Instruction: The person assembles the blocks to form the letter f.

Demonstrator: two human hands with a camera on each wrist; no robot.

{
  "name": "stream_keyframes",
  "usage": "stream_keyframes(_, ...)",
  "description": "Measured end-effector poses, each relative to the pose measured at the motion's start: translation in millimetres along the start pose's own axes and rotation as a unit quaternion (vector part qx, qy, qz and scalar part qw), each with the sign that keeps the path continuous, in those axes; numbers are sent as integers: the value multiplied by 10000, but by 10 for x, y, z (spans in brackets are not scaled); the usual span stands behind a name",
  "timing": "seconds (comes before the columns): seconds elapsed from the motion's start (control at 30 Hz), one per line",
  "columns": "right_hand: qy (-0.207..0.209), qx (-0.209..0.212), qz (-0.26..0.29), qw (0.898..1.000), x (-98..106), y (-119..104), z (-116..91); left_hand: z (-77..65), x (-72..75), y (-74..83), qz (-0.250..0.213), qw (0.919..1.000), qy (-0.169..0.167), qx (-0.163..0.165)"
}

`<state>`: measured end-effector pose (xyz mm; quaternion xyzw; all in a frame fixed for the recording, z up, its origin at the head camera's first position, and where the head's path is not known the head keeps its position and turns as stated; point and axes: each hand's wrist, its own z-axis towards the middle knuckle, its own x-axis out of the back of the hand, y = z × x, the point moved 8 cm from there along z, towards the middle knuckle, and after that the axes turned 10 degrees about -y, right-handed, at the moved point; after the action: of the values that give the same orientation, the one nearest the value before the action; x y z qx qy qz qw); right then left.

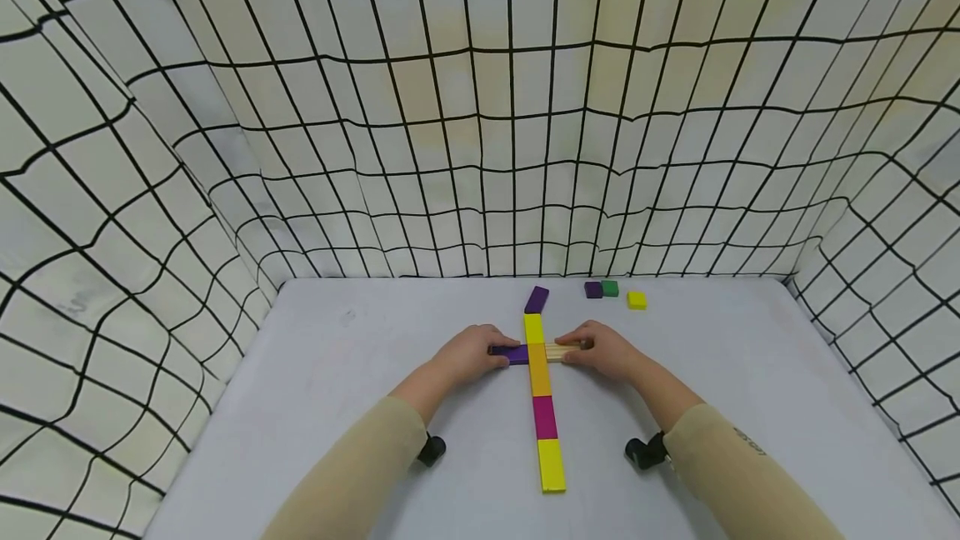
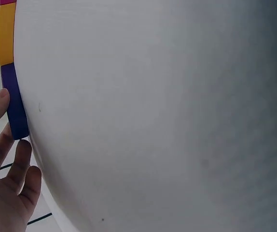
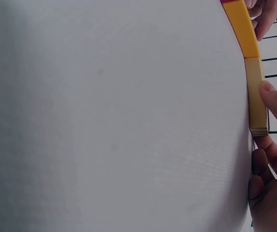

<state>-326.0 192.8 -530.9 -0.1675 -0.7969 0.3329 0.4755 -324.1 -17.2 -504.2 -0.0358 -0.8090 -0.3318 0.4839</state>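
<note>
My left hand [image 1: 471, 352] holds a purple block [image 1: 516, 354] between thumb and fingers, the thumb along its near side in the left wrist view. That block's inner end meets the left side of an orange block [image 1: 538, 370]. Opposite it, my right hand [image 1: 607, 350] grips a plain wooden block [image 1: 558, 352], whose inner end meets the orange block's right side. The orange block belongs to a column on the table: a yellow block [image 1: 533, 328] lies beyond it, and a magenta block [image 1: 545, 417] and a longer yellow block [image 1: 551, 466] lie nearer me.
A tilted purple block [image 1: 537, 300] lies at the column's far end. Back right are a dark purple block [image 1: 593, 290], a green block [image 1: 610, 288] beside it and a small yellow block [image 1: 637, 300]. Black netting [image 1: 512, 148] hangs around the white table [image 1: 337, 407].
</note>
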Motion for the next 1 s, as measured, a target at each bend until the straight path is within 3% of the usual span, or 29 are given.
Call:
stream_keyframes(0.3, 71, 11, -38, 10000, -11, -16, -24, 26, -23, 15, 493, 9988, -16, -41)
stream_keyframes(0.63, 245, 151, -88, 9995, -11, -46, -82, 62, -55, -13, 498, 9987, -49, -21)
stream_keyframes(1.0, 727, 202, -58, 9971, 166, -1, -97, 67, -49, -18, 474, 9988, -110, 40)
